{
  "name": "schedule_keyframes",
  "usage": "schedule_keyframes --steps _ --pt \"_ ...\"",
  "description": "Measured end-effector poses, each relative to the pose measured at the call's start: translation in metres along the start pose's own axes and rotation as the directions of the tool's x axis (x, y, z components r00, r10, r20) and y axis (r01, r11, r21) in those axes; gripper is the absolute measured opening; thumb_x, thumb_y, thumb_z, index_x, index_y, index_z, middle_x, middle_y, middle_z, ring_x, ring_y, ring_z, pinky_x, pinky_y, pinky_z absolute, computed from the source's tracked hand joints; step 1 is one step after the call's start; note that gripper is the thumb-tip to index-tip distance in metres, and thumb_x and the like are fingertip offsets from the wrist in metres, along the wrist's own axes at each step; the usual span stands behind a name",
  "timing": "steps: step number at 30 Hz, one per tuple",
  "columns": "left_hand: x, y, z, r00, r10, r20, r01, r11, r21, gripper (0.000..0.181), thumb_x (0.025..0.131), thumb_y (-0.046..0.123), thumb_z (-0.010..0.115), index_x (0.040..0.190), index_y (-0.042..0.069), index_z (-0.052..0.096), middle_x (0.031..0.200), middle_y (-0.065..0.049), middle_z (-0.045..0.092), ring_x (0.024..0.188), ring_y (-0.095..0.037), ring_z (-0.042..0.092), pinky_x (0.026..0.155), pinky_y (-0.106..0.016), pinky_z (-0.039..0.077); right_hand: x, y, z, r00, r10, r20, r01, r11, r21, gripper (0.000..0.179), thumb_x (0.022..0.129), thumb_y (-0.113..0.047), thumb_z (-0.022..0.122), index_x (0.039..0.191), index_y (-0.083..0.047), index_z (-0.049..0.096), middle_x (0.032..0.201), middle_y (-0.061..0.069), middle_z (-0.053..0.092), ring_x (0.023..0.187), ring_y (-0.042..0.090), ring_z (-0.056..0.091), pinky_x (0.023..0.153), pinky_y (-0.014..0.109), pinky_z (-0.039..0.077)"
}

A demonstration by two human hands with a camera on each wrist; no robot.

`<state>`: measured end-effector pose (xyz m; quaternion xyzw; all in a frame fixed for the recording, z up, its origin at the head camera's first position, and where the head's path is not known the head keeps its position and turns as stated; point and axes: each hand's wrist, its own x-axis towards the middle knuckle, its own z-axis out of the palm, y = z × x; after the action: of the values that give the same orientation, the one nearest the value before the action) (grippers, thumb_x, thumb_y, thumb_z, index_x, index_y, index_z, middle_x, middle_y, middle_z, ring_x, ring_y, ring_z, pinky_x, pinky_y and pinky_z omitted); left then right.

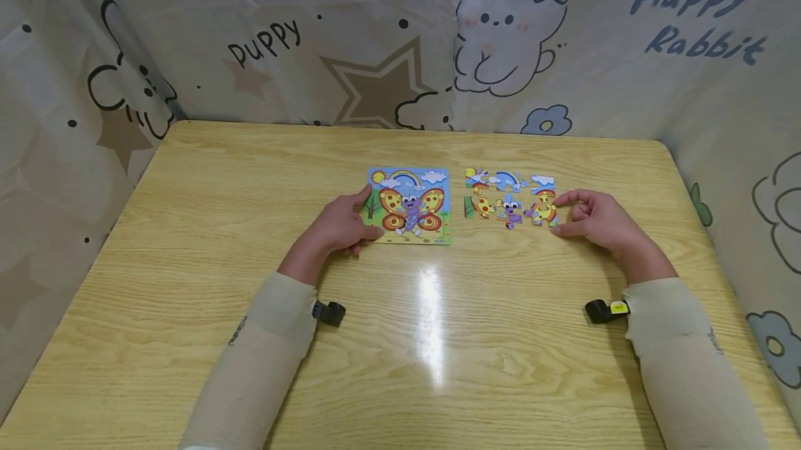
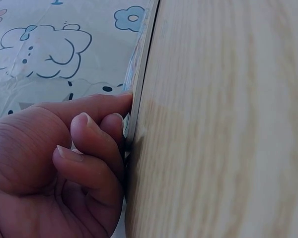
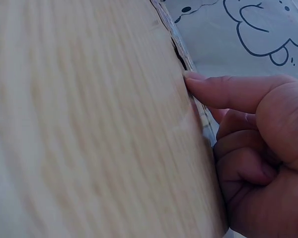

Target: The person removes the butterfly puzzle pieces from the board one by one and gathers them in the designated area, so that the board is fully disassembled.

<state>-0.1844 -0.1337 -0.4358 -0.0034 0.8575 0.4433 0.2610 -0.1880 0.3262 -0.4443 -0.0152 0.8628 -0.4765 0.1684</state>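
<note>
A square jigsaw puzzle board (image 1: 409,206) with a butterfly picture lies flat on the table. My left hand (image 1: 343,222) grips its left side, thumb at the lower left corner and index finger higher up the edge. In the left wrist view, the left hand (image 2: 54,163) has its other fingers curled beside the board's thin edge. Right of the board, several loose puzzle pieces lie in two rows. My right hand (image 1: 591,220) holds the lower right puzzle piece (image 1: 543,212) between thumb and index finger. The right wrist view shows the right hand (image 3: 258,134) with its remaining fingers curled.
The wooden table (image 1: 188,262) has its back edge against a printed curtain (image 1: 375,33), which also hangs at both sides. Among the loose pieces are a rainbow piece (image 1: 509,181) and a butterfly-face piece (image 1: 512,211). Black wrist cameras sit at both sleeves.
</note>
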Motion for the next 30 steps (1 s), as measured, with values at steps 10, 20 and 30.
schedule_keyframes --steps 10,20,30 --pt "0.000 -0.002 0.001 1.000 0.014 -0.001 -0.014 1.000 0.011 0.096 0.089 0.020 0.078 0.162 0.021 0.016 0.059 -0.009 0.058 0.044 -0.021 0.056 0.043 -0.031 0.044 0.000 0.000 -0.001 0.999 0.023 0.042 -0.025 0.999 0.048 0.054 0.083 0.001 0.079 0.128 0.010 0.051 0.065 -0.004 0.030 0.057 0.012 0.032 0.065 0.023 0.041" --pt "-0.004 -0.003 -0.003 0.999 0.039 0.021 -0.040 0.999 0.022 0.095 0.090 0.024 0.077 0.162 0.019 0.014 0.060 -0.011 0.058 0.046 -0.022 0.058 0.045 -0.033 0.048 -0.003 -0.004 0.005 0.998 -0.004 -0.059 0.006 0.999 0.046 0.057 0.078 -0.002 0.086 0.126 0.002 0.057 0.065 -0.001 0.032 0.056 0.013 0.031 0.051 0.032 0.030" --pt "-0.007 -0.003 -0.012 0.996 0.087 0.017 -0.088 0.989 0.123 0.099 0.084 0.021 0.083 0.161 0.018 0.021 0.053 -0.003 0.049 0.044 -0.020 0.052 0.052 -0.034 0.047 -0.004 -0.038 0.030 0.984 -0.168 -0.064 0.167 0.986 -0.023 0.051 0.080 -0.003 0.085 0.124 0.003 0.060 0.065 0.001 0.026 0.054 0.015 0.026 0.049 0.032 0.029"
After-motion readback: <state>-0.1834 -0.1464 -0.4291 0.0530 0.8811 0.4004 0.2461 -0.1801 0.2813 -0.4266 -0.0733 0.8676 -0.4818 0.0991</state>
